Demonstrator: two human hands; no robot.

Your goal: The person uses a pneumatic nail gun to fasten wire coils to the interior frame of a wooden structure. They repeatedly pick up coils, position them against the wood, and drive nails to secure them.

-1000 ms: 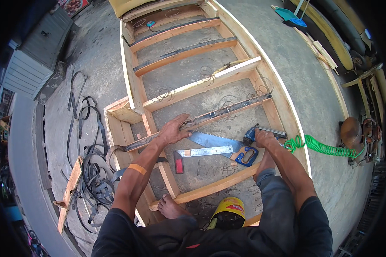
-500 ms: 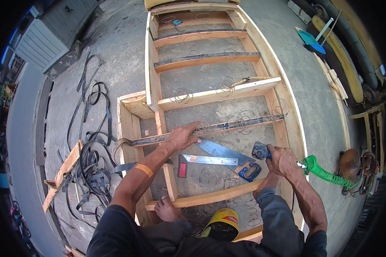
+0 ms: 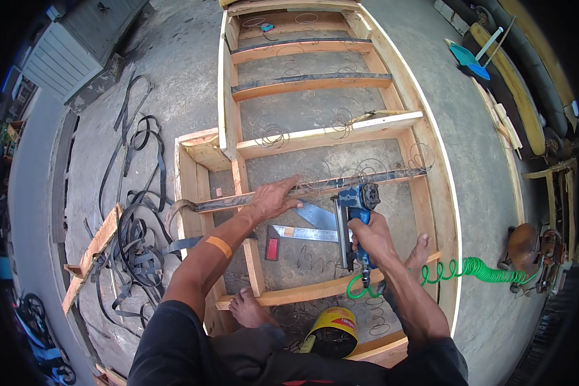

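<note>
My left hand (image 3: 272, 198) lies across a wooden slat with its fingers stretched out, pressing on the dark webbing strap (image 3: 225, 205) that runs along the top. Thin wire coil springs (image 3: 367, 179) stand on that slat, beside my fingertips. In my right hand (image 3: 374, 237) is a blue pneumatic staple gun (image 3: 351, 198), its nose end up at the slat. A green coiled air hose (image 3: 476, 268) trails off it to the right. Partly hidden by the gun, a handsaw (image 3: 316, 213) and a try square (image 3: 305, 233) lie inside the wooden frame (image 3: 453, 225).
Loose black webbing (image 3: 138, 257) is heaped on the floor at left, by a wood offcut (image 3: 93, 260). A yellow bucket (image 3: 338, 318) stands between my feet. More springs sit on the farther slats. A teal dustpan (image 3: 460, 55) and a brush (image 3: 477, 71) lie at far right.
My right hand has swung the staple gun left and up, from the frame's right side to the slat, stretching the hose. The left hand stays nearly in place. My right foot now shows on the near slat.
</note>
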